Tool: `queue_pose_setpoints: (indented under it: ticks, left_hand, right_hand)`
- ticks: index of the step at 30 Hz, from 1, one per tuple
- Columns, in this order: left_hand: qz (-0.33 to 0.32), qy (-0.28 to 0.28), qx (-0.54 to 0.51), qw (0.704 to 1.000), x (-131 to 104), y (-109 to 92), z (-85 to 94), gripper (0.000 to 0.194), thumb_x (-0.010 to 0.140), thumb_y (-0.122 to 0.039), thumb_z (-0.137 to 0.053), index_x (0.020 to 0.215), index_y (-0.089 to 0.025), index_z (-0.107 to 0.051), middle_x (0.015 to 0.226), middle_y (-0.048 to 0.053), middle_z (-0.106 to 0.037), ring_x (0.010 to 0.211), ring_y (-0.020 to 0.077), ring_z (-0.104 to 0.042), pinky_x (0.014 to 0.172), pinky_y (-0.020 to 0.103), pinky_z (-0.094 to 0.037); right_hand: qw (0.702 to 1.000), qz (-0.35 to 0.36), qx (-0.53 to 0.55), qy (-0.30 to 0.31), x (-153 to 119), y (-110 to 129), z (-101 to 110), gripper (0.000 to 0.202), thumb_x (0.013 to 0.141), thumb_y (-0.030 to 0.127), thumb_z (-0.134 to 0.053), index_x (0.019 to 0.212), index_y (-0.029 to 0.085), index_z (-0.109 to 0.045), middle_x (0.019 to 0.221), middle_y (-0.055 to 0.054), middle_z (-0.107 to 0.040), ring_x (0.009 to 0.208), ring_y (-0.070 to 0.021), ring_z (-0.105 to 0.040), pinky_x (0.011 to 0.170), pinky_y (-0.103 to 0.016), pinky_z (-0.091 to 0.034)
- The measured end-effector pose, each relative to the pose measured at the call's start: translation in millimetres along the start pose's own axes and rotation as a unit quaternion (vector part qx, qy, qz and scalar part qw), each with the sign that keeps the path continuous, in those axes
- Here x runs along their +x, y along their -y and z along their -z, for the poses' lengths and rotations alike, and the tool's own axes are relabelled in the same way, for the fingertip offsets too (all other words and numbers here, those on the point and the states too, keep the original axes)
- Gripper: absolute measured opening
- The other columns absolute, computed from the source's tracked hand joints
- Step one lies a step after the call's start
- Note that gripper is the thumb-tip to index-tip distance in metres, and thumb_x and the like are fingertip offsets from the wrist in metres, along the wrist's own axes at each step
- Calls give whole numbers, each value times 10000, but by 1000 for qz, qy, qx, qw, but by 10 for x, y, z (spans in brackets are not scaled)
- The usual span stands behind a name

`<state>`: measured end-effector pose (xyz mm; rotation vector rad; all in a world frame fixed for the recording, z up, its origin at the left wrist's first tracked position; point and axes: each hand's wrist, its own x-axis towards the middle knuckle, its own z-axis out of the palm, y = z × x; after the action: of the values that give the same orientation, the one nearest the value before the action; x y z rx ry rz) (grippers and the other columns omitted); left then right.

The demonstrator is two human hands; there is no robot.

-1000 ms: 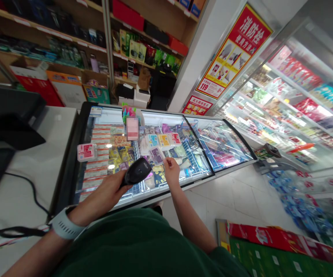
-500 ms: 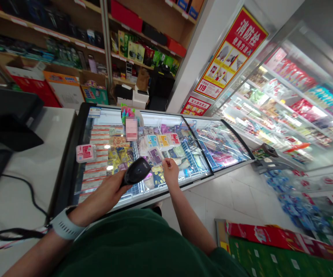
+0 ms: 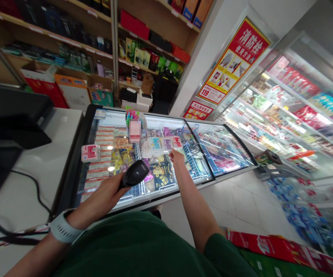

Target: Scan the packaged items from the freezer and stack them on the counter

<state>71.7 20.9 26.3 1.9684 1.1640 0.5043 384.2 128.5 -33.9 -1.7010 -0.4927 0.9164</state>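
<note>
My left hand point(image 3: 110, 188) is wrapped round the handle of a black barcode scanner point(image 3: 136, 173), held above the glass top of a chest freezer point(image 3: 200, 150). My right hand point(image 3: 177, 157) has its fingers curled in at the near edge of a row of small clear packs. A pack with a blue label point(image 3: 155, 143), one with a purple label point(image 3: 167, 144) and one with a red label point(image 3: 177, 142) make up this row. Whether the fingertips hold anything is hidden. Another red-labelled pack point(image 3: 90, 153) lies apart at the freezer's left side.
A cup of colourful items point(image 3: 132, 114) stands towards the back of the freezer top. To the left is a counter point(image 3: 65, 127) with black equipment and cables. Cartons point(image 3: 73, 92) and shelves stand behind; a lit display cooler point(image 3: 287, 100) is at right.
The purple-labelled pack has moved from in front into the row, where the yellow-labelled one showed before. My right hand has shifted forward and right. The scanner stays in my left hand.
</note>
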Motion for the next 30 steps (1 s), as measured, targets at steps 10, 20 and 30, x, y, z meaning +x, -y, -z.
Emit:
queue_pose_setpoints:
  ticks: [10,20,30]
  left_hand:
    - [14,-38,-28,999,-54,148,-18,512,867,-459,-467,1270,-143,-488,1252,153,-610,1163,309,-560,1003,439,-411]
    - [84,-89,-39,992,-379,356,153,480,854,-506,-478,1175,-153,-535,1130,119,-670,1051,282,-630,910,359,-479]
    - [163,-152,-68,972,-838,506,284,509,850,-518,-492,1207,-156,-529,1185,115,-662,1110,279,-611,952,370,-468]
  right_hand:
    - [997,-64,46,-6,-114,-183,8,282,902,453,-479,812,190,-531,692,-38,-669,589,-140,-659,509,-217,-481]
    - [989,-89,-62,96,-640,-794,-501,161,801,317,-605,751,170,-565,650,-17,-646,481,-114,-601,436,-192,-423]
    - [947,-26,-200,251,-948,-942,-1802,237,788,359,-666,700,153,-591,571,11,-602,503,-110,-591,445,-177,-397]
